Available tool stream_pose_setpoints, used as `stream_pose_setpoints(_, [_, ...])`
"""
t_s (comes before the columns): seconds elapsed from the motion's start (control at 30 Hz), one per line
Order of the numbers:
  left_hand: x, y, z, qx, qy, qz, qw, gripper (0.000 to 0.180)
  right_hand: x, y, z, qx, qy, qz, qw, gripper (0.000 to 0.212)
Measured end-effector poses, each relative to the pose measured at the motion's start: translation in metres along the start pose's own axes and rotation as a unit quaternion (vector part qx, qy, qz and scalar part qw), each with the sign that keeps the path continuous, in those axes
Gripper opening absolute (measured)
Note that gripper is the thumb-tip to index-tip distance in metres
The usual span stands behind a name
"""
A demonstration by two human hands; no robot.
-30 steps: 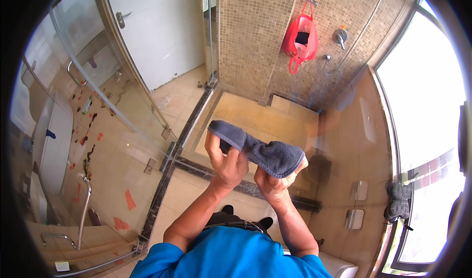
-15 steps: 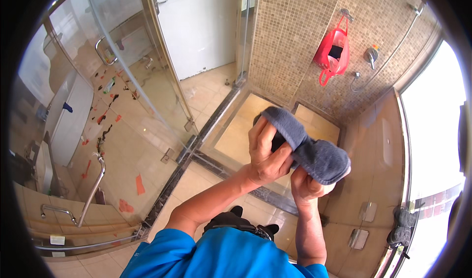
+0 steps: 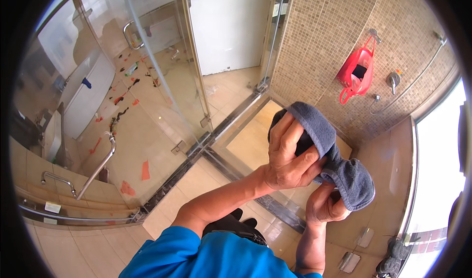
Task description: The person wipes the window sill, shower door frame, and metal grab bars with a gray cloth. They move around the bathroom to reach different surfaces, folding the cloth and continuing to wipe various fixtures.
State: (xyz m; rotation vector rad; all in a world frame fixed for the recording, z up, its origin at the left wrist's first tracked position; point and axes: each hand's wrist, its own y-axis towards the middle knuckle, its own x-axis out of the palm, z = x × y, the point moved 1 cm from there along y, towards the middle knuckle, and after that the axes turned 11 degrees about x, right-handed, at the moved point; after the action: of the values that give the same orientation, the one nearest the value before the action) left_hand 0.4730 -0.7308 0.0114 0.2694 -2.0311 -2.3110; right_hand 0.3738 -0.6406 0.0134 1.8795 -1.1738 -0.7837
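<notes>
A dark grey terry cloth (image 3: 355, 183) is bunched between my two hands at chest height. My left hand (image 3: 290, 157) has its fingers curled into one end, where the cloth folds over into a loop with a black gap beneath it. Lower and further right, my right hand (image 3: 324, 205) grips the other bunched end from below, its fingers partly covered by the cloth. Both of my forearms come up from the lower edge, with blue sleeves at the upper arms.
A red bag (image 3: 358, 71) hangs from a wall hook beside a shower valve (image 3: 394, 80). To the left stands a glass panel with a metal handle (image 3: 101, 172); scraps litter the floor beyond. A white door (image 3: 228, 29) is at the back. Dark marble strips (image 3: 164, 187) cross the floor.
The view has shifted, so the surroundings sit further right and lower. Both hands and the cloth have moved slightly right; the cloth is bent more, its far end hanging lower.
</notes>
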Motion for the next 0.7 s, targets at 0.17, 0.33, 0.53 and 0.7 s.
stream_pose_setpoints(0.17, [-0.016, 0.03, -0.01, -0.088, -0.061, -0.03, 0.994, 0.023, 0.008, 0.02, -0.019, -0.066, -0.018, -0.059, 0.996, 0.035])
stream_pose_setpoints(0.33, [-0.026, 0.032, -0.037, 0.012, 0.031, 0.008, 0.999, 0.027, 0.031, 0.03, -0.037, -0.08, -0.029, -0.05, 0.995, 0.031])
stream_pose_setpoints(0.53, [-0.06, 0.04, -0.086, 0.061, 0.03, 0.061, 0.996, 0.027, 0.093, 0.028, -0.065, -0.097, -0.015, -0.026, 0.995, 0.027])
stream_pose_setpoints(0.7, [-0.108, 0.04, -0.142, 0.08, 0.047, 0.094, 0.991, 0.028, 0.167, -0.001, -0.082, -0.132, -0.001, -0.029, 0.991, 0.047])
